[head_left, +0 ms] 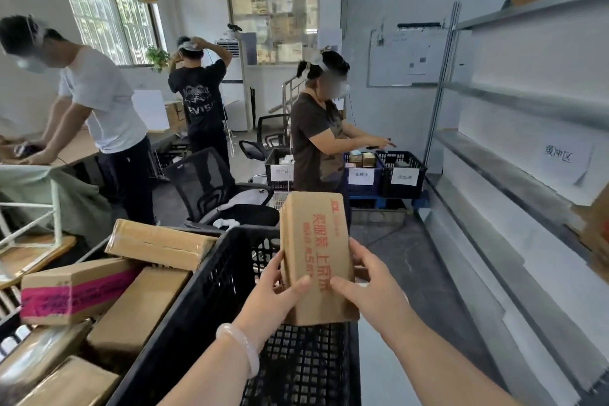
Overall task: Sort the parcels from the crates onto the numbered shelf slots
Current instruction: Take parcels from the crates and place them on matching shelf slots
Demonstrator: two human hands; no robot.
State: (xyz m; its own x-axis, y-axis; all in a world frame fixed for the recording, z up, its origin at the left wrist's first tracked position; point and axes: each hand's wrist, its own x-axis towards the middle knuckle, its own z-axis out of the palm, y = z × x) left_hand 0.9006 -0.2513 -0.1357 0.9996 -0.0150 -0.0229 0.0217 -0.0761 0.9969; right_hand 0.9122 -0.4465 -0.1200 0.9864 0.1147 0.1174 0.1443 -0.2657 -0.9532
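Observation:
I hold a tall brown cardboard parcel with red print upright above a black plastic crate. My left hand grips its left side, thumb across the front. My right hand grips its right side, thumb on the front. The crate below looks nearly bare inside. A second crate at the left holds several brown parcels, one with pink tape. The grey metal shelf runs along the right wall, with a paper label on its back panel.
A person in a brown shirt stands ahead beside labelled black crates. A black office chair sits behind my crate. Two more people work at the left near a wooden table. A box corner juts from the shelf at right.

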